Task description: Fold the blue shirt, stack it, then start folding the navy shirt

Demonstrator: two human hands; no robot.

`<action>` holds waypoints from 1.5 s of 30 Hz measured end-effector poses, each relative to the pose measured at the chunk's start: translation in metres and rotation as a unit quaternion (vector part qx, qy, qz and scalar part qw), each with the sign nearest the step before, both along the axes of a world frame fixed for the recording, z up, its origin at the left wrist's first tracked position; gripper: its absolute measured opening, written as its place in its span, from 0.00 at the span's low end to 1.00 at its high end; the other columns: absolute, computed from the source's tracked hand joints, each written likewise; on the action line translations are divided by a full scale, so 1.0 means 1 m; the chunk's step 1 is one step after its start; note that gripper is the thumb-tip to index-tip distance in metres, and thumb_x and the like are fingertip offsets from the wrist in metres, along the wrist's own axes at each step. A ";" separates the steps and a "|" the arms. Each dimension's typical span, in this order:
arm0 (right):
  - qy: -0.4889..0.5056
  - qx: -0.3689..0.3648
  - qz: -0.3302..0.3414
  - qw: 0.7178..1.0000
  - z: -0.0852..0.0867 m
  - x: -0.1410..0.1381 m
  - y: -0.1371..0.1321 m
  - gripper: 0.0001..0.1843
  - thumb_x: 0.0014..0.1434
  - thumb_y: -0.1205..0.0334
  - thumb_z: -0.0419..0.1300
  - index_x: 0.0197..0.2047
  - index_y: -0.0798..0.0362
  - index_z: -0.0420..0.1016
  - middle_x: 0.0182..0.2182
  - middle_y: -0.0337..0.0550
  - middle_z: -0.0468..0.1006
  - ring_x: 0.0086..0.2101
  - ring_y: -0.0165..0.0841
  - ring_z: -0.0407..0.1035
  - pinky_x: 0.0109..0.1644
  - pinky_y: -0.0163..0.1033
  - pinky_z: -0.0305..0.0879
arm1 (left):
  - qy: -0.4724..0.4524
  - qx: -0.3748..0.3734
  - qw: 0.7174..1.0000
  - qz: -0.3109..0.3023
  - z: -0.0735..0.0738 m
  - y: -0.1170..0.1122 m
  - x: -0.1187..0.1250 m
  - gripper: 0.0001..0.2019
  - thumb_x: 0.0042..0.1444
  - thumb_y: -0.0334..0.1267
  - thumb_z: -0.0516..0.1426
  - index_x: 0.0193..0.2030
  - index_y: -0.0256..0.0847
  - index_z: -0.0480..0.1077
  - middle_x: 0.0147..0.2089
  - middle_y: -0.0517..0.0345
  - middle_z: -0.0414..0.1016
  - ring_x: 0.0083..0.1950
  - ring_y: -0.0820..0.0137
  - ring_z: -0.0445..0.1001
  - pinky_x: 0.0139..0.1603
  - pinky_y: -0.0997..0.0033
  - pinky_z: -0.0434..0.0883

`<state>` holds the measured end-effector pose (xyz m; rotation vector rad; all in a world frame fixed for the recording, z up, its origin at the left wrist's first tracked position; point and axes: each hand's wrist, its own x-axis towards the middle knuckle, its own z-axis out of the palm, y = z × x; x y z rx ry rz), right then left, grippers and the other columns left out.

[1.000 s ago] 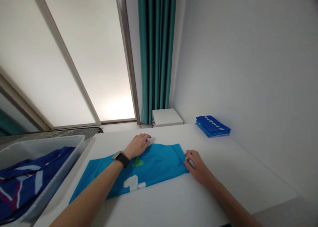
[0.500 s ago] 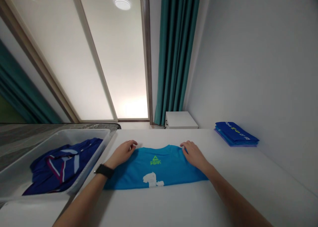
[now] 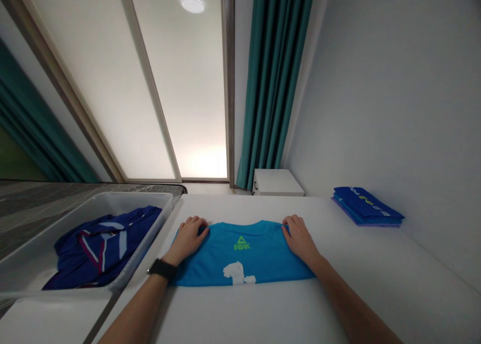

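A blue T-shirt [image 3: 270, 256] lies folded across the white table, its collar at the far side, with a green logo and a white print facing up. My left hand [image 3: 191, 237], with a black watch on the wrist, is closed on the shirt's upper left shoulder, fingers curled down and thumb at the edge. At the upper right shoulder, my right hand [image 3: 298, 238] is closed on the cloth in the same manner. The fingertips of both hands are partly hidden.
On the left stands a translucent plastic bin [image 3: 112, 197] holding dark blue clothing [image 3: 108, 248]. A stack of folded blue garments [image 3: 368, 206] sits at the table's right, near the wall. Beyond the table's far edge is a small white cabinet [image 3: 278, 182].
Both hands have closed from a looser, parted pose onto the shirt's shoulders. The whole view has shifted slightly, so most things appear a little further right.
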<state>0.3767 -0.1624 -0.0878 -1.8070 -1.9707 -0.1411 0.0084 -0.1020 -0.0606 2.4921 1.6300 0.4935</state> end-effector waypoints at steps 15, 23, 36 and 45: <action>-0.029 -0.058 -0.029 0.997 0.002 0.003 0.000 0.18 0.65 0.70 0.45 0.53 0.54 0.69 0.46 0.49 0.76 0.46 0.41 0.67 0.50 0.42 0.56 | -0.122 -0.005 0.992 -0.027 -0.005 0.004 0.000 0.09 0.60 0.39 0.49 0.41 0.43 0.69 0.40 0.54 0.75 0.43 0.62 0.73 0.46 0.63 0.68; -0.006 -0.064 -0.021 0.998 -0.004 0.013 0.004 0.17 0.63 0.70 0.46 0.51 0.54 0.70 0.45 0.49 0.76 0.45 0.39 0.67 0.51 0.41 0.58 | -0.103 -0.014 0.994 -0.038 -0.003 0.009 -0.013 0.12 0.57 0.39 0.51 0.42 0.40 0.72 0.39 0.50 0.75 0.43 0.59 0.73 0.46 0.59 0.68; 0.026 -0.054 0.018 0.998 -0.005 0.026 0.006 0.15 0.61 0.71 0.45 0.40 0.54 0.73 0.38 0.48 0.75 0.41 0.37 0.68 0.49 0.41 0.61 | -0.119 -0.037 0.991 -0.046 0.008 0.008 -0.029 0.13 0.60 0.41 0.48 0.36 0.41 0.72 0.37 0.51 0.74 0.39 0.62 0.74 0.44 0.63 0.69; 0.051 -0.031 0.018 0.998 -0.003 0.027 0.004 0.12 0.57 0.72 0.47 0.36 0.53 0.71 0.35 0.46 0.72 0.38 0.36 0.68 0.47 0.40 0.63 | -0.124 -0.033 0.991 -0.027 0.002 0.011 -0.027 0.12 0.58 0.42 0.49 0.37 0.40 0.72 0.36 0.51 0.74 0.36 0.62 0.74 0.41 0.64 0.70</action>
